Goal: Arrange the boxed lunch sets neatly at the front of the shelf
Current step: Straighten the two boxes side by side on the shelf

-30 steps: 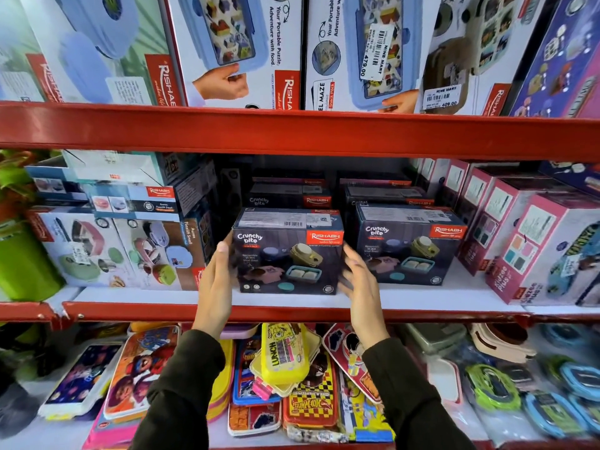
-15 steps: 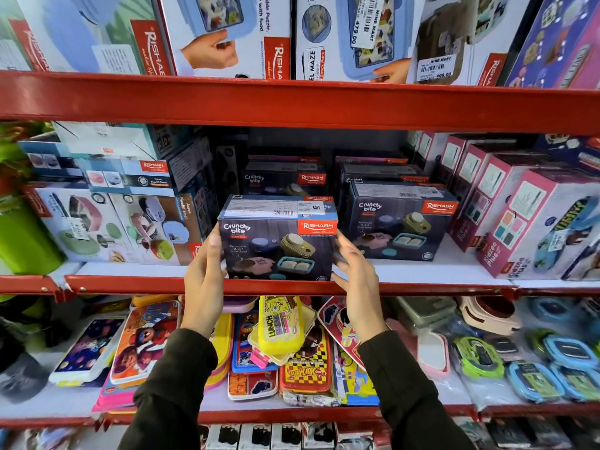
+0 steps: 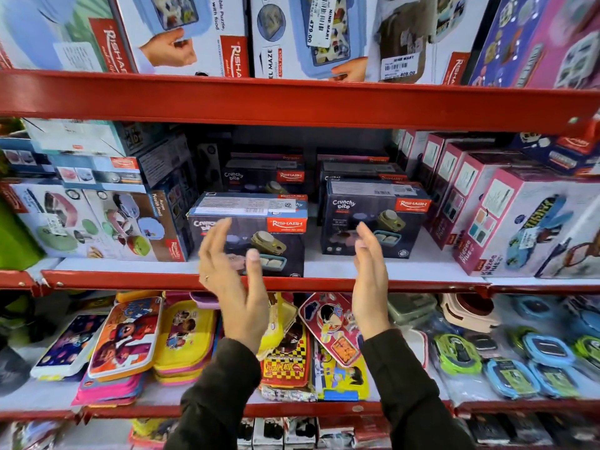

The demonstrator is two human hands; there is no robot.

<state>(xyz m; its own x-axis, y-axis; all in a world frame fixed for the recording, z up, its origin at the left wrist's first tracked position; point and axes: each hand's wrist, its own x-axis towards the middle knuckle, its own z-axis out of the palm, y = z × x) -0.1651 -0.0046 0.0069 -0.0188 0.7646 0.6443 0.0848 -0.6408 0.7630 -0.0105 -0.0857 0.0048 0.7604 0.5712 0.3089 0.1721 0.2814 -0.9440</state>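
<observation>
- Since the earlier frames both hands had let go of the dark Crunchy Bite box (image 3: 256, 235) and drawn back toward the person; half a second before, they had clasped its two ends.
- The left hand (image 3: 232, 280) was open, fingers spread and palm turned inward, empty, hanging in front of the box's lower left part without touching it as far as could be judged.
- The right hand (image 3: 370, 277) was likewise open and empty, in front of the gap between that box and the second Crunchy Bite box (image 3: 373, 219).
- The released box stood upright at the red front lip of the middle shelf (image 3: 324, 284), its face about square to the edge.
- The second box sat further back on the white shelf board, turned slightly, with more of the same boxes stacked behind both.
- The step in hand looked like reaching for that second box, so the hands would do best to take it by its two short ends.
- Sliding it forward flat, rather than lifting, would keep the stack behind undisturbed.
- It should stop level with the first box, faces in one line, a small even gap between.
- The pink boxes (image 3: 506, 222) to the right stood close, so the right hand needed care there.
</observation>
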